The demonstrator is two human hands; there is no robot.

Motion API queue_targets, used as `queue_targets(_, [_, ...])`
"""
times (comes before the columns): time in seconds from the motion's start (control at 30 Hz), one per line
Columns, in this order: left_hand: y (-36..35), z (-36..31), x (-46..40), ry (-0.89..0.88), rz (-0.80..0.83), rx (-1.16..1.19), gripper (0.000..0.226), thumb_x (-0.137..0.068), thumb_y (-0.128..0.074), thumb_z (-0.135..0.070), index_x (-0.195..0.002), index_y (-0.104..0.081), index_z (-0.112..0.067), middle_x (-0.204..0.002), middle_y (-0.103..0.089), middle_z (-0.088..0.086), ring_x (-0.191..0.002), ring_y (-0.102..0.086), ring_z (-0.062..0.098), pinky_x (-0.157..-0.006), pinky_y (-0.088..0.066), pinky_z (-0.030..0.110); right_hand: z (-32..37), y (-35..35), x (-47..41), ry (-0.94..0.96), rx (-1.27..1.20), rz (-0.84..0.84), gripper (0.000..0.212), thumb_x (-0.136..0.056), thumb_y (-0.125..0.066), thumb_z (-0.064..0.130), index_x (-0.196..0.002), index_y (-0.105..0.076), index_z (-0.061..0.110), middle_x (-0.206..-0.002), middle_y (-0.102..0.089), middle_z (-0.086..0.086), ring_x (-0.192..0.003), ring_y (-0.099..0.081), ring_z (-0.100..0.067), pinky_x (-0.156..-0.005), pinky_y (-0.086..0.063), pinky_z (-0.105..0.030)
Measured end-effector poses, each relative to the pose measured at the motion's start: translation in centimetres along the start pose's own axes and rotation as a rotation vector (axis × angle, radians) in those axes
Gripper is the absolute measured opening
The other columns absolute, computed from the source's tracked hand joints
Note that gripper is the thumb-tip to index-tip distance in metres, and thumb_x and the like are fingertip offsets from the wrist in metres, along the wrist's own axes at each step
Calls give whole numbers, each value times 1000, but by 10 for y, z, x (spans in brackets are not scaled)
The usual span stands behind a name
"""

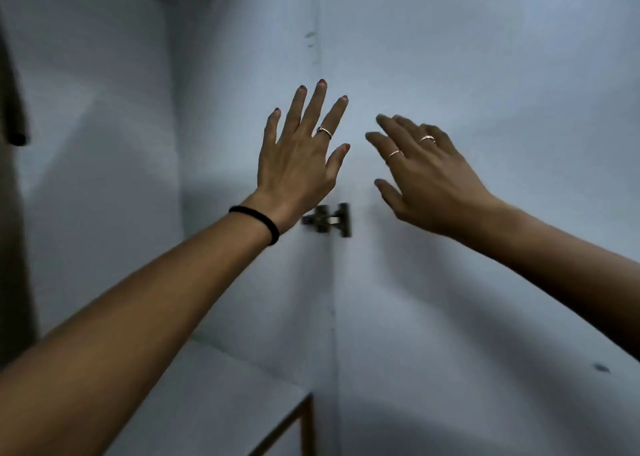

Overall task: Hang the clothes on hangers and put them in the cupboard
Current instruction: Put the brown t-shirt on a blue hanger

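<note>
Left hand (298, 165) spread, right hand (429, 175) relaxed, cupboard hinge (329, 219)

Hinge (327, 219) between two panels, shelf (221, 393) lower left, hands before them

Inside the pale grey-white cupboard (485, 57), two panels meet at a vertical seam where a metal hinge (329, 219) is fixed. A white shelf (214, 396) with a wooden front edge runs along the lower left. A dark garment (14, 116) hangs at the far left edge.
</note>
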State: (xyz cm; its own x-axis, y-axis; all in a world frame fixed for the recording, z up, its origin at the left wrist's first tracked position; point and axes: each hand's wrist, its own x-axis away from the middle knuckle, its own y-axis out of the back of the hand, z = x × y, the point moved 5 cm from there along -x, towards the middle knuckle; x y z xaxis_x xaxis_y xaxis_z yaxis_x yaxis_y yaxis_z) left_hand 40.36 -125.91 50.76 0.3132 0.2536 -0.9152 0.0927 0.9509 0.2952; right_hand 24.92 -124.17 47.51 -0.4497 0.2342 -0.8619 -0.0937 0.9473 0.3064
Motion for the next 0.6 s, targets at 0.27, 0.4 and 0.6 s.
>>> queue_targets(0.27, [5, -252, 26, -150, -214, 521, 60, -100, -33, -47, -154, -19, -24, -162, -9, 6, -149, -3, 22, -119, -6, 44, -124, 100, 214, -79, 260, 106, 58, -94, -47, 33, -145, -38, 7, -156, -26, -16, -143, -29, -31, -114, -27, -50])
queue_targets(0.4, [39, -396, 35, -198, -291, 796, 58, -100, -37, -44, -152, -22, -21, -161, -13, 8, -149, -5, 24, -119, -10, 48, -194, 166, 321, -123, 409, 183, 65, -93, -52, 27, -149, -27, 8, -158, -22, -17, -146, -23, -30, -112, -29, -53])
queue_targets(0.6, [94, -604, 42, -329, -263, 1051, 56, -101, -33, -45, -152, -20, -23, -160, -16, 8, -149, -9, 24, -118, -16, 49, -276, 282, 452, -304, 601, 307, 70, -89, -57, 21, -148, -24, 7, -156, -22, -21, -145, -25, -31, -114, -27, -51])
